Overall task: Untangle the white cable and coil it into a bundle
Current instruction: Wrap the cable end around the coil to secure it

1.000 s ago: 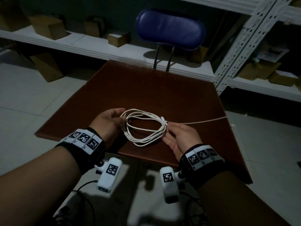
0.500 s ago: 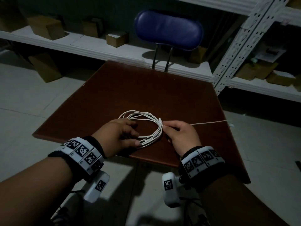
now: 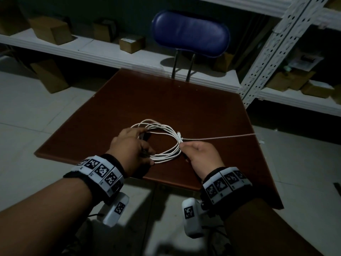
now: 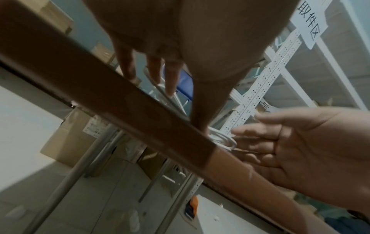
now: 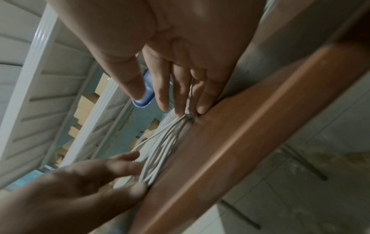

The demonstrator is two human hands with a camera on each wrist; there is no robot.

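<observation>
The white cable (image 3: 171, 152) lies as a round coil of several loops on the brown table (image 3: 184, 100). My left hand (image 3: 131, 145) rests on the coil's left side, fingers straight and spread, thumb on the near arc. The left wrist view shows those fingers (image 4: 170, 79) pointing down at the table beside the cable (image 4: 222, 139). My right hand (image 3: 199, 156) is at the coil's right side, where the loops gather. There its fingertips (image 5: 180, 109) press the cable (image 5: 166, 142) down, with one strand pinched between two fingers. A loose strand (image 3: 221, 138) runs right, off the table edge.
A blue chair (image 3: 190, 32) stands behind the table's far edge. White metal shelving (image 3: 273, 52) with cardboard boxes (image 3: 49, 30) lines the back and right. Pale floor tiles surround the table. My hands work close to the near table edge (image 3: 166, 182).
My left hand has swung from the coil's left end to lie over its left side with spread fingers. The coil now lies rounder. My right hand stays at the gathering point.
</observation>
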